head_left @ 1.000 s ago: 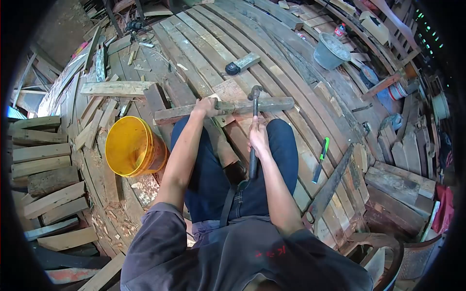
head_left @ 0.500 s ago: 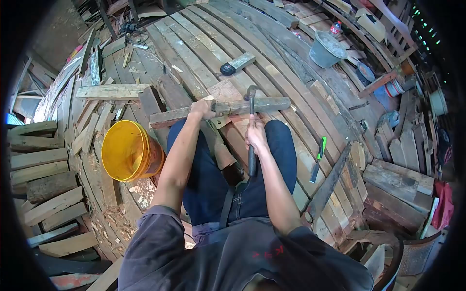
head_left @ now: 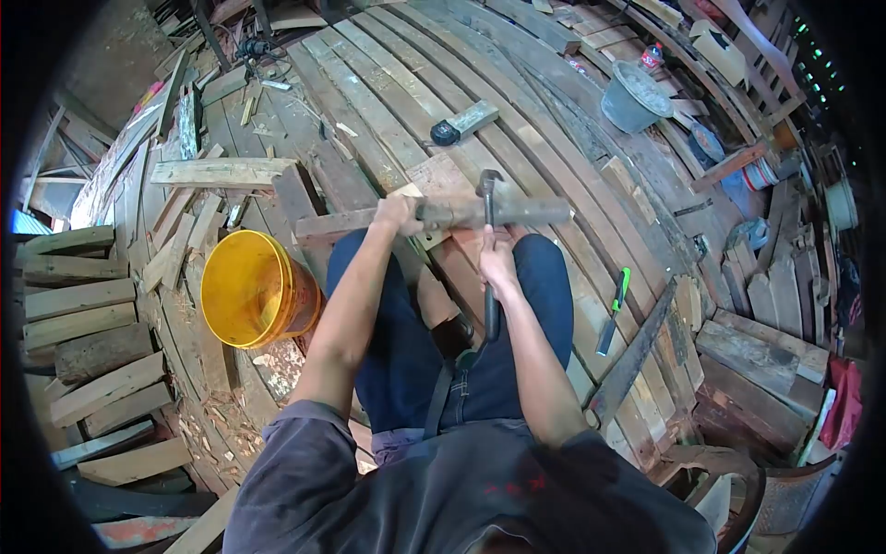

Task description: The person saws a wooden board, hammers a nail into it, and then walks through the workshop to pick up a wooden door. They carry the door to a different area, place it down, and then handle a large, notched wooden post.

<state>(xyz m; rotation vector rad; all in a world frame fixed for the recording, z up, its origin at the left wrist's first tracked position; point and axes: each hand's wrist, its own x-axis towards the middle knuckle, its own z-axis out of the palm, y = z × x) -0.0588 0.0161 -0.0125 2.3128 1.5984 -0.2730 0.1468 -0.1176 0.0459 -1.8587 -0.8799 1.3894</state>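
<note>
My left hand [head_left: 397, 214] is closed round a squared wooden beam [head_left: 346, 222] lying crosswise in front of my knees. The beam's right end is smeared by motion. In my right hand [head_left: 498, 263] is a hammer [head_left: 491, 217], gripped by its dark handle, its metal head pointing away from me and overlapping the beam in this view. A pale flat board [head_left: 434, 174] lies just beyond the beam. To the right of my knee are a chisel with a green handle [head_left: 621, 288] and a handsaw [head_left: 637, 355] on the slats.
A yellow bucket [head_left: 210, 286] stands left of my leg. Ahead lies a block with a dark end [head_left: 466, 122]. A grey bucket [head_left: 635, 106] sits at the far right. Stacked wood pieces [head_left: 88, 332] line the left side, and more timber blocks [head_left: 757, 355] are at the right.
The beam's right end has shifted and blurred, with my left hand still on it. The hammer stays in my right hand, its head turned slightly. The whole view has shifted a little.
</note>
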